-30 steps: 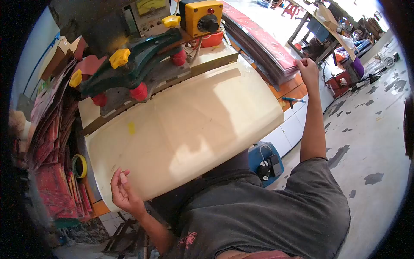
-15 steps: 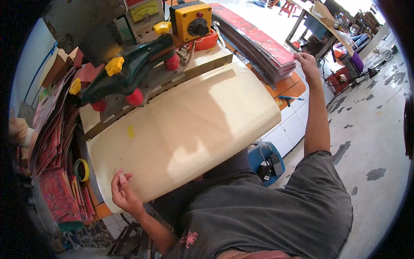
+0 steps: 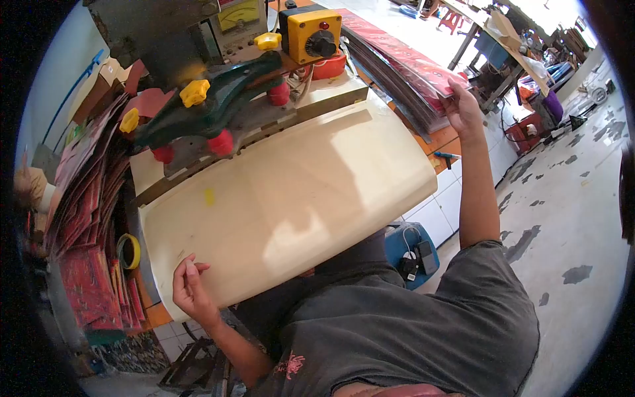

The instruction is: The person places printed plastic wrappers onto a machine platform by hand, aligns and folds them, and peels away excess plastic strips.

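Observation:
At the upper right, my right hand [image 3: 465,112] pinches the near corner of a red printed sheet [image 3: 433,76] on top of a stack. This corner is raised a little from the dark-edged stack of sheets [image 3: 397,83] beneath it. My left hand [image 3: 193,291] hovers at or rests on the near left edge of a cream-coloured padded board [image 3: 297,192]; contact is hard to make out. Its fingers are loosely bent and apart, with nothing visible in them. Behind the board is a machine with a dark green clamp arm [image 3: 211,109] and yellow knobs [image 3: 195,93].
Red printed pieces [image 3: 86,278] are piled at the left beside a yellow tape roll [image 3: 129,251]. A yellow control box [image 3: 314,36] sits on the machine. A blue pen [image 3: 448,156] lies near the stack. Below hangs or stands a blue bin [image 3: 426,264] holding a charger and cables.
My right hand has drawn slightly inward and lifted the corner of the top red sheet off the stack. The whole view has shifted slightly; my left hand stays over the same board edge.

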